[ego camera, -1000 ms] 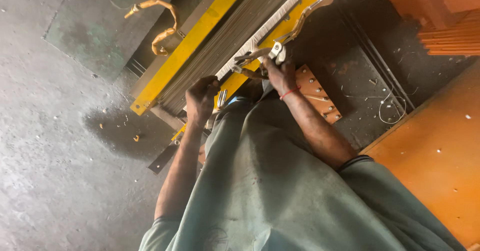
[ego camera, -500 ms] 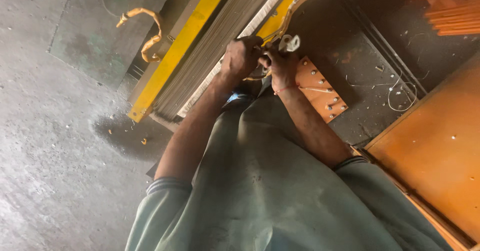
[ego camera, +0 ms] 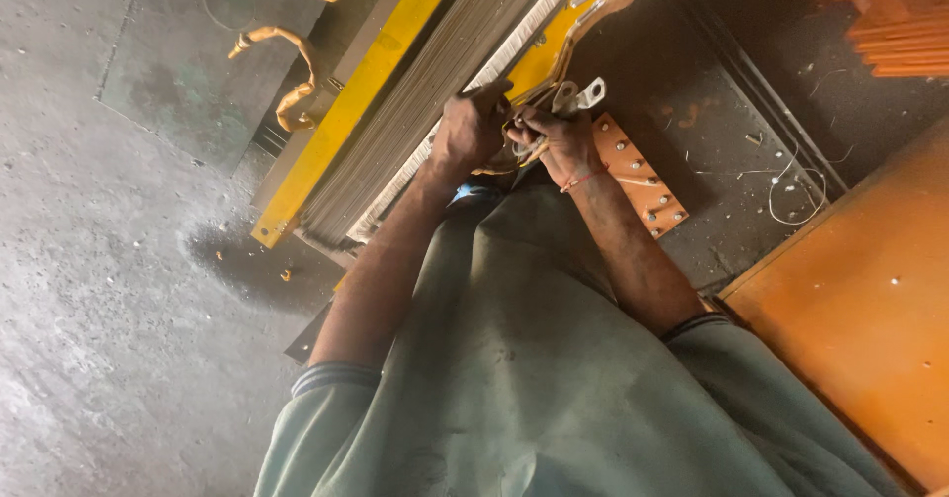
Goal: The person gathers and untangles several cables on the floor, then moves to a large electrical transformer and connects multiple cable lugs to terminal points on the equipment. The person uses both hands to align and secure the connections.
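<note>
Both hands meet at one spot, on the edge of a long stack of thin grey metal sheets [ego camera: 435, 91] that is clamped between yellow rails [ego camera: 356, 101]. The left hand [ego camera: 470, 131] is closed in a fist on the edge of the stack, and its fingers [ego camera: 486, 96] curl around something that I cannot make out; it seems to brace the work so that it does not shift. The right hand [ego camera: 559, 141] sits just beside it, touching it, with the fingers bent tight around thin pale strands or wires [ego camera: 529, 146] near two flat metal lugs [ego camera: 578, 94]. The lugs are the ends of wrapped yellow-orange leads [ego camera: 593, 17] that come down from the top of the view, so the hand holds them where they finish, close to the body of the person (the closest place for fine work).

Under the right wrist lies an orange plate with rows of small holes [ego camera: 643, 176], flat on the dark floor [ego camera: 712, 111]. More curved wrapped leads [ego camera: 292, 72] stick out on the far side of the stack, well apart from the hands. A loose thin wire [ego camera: 791, 190] lies on the floor near a big orange panel [ego camera: 860, 299].
</note>
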